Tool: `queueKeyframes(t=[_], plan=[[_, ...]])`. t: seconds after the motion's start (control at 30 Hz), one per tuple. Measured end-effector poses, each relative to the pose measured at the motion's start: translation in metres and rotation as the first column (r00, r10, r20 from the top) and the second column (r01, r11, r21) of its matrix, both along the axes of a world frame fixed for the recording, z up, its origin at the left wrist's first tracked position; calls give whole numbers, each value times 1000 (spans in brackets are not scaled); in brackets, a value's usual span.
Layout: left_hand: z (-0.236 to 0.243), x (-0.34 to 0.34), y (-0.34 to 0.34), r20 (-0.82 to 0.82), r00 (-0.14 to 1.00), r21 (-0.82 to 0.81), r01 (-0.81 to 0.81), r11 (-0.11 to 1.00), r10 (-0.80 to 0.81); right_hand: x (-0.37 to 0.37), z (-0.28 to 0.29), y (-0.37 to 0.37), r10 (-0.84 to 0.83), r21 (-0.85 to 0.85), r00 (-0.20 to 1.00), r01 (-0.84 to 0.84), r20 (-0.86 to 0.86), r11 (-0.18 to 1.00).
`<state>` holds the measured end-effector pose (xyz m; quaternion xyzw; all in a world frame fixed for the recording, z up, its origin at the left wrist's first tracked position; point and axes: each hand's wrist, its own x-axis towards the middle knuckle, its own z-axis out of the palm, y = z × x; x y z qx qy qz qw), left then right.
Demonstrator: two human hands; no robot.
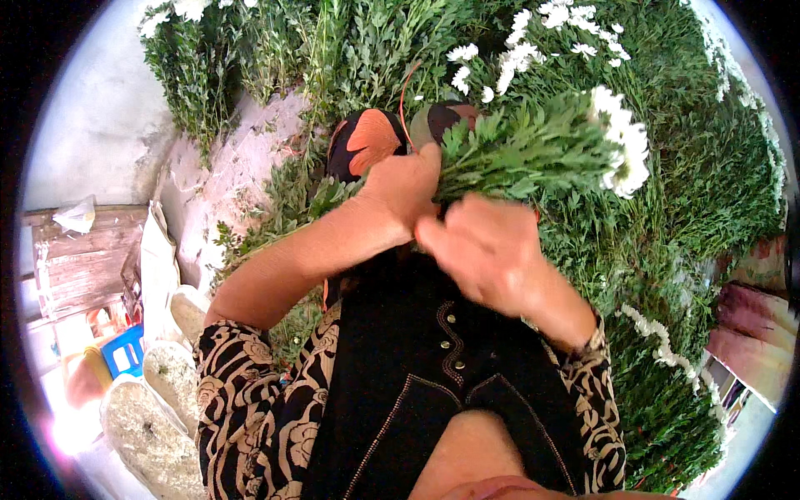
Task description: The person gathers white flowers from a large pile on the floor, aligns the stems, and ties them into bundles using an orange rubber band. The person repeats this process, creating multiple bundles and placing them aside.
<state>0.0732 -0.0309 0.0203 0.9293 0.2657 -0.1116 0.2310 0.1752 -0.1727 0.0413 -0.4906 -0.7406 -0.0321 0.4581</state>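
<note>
Across my lap lies a bunch of white chrysanthemums (533,150), its blossoms pointing right and its leafy stems running left. My left hand (404,187) is closed round the stems. A thin orange-red strand (402,100) rises in a curve beside that hand's fingertips. Just below the bunch, my right hand (492,250) is slightly blurred, its fingers curled close to the left wrist. What the right fingers pinch, if anything, is hidden.
Piles of cut chrysanthemums (683,167) with white heads spread ahead and to the right. More leafy stems (200,100) stand at the far left by a pale wall (92,108). Light sacks (142,425) and a blue plastic item (125,354) are at the lower left.
</note>
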Motion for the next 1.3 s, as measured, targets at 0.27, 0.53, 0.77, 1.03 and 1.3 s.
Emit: queueKeyframes(t=[0.27, 0.53, 0.77, 1.03, 1.3], plan=[[-14, -26, -4, 193, 981, -97, -18, 995, 37, 23, -43, 86, -295, -81, 933, 316, 205, 945], [46, -46, 61, 395, 879, 352, 122, 928, -265, 25, -38, 94, -268, -261, 959, 283, 93, 923], [-5, -58, 65, 449, 773, -841, 196, 505, 448, 19, -32, 99, -277, -264, 936, 217, -216, 940], [-19, -42, 35, 316, 666, -945, 158, 286, 676, 30, -33, 84, -98, -27, 964, 94, -246, 995], [-18, -45, 27, 393, 672, -877, 69, 476, 628, 36, -3, 74, -228, -517, 773, -146, -591, 844]])
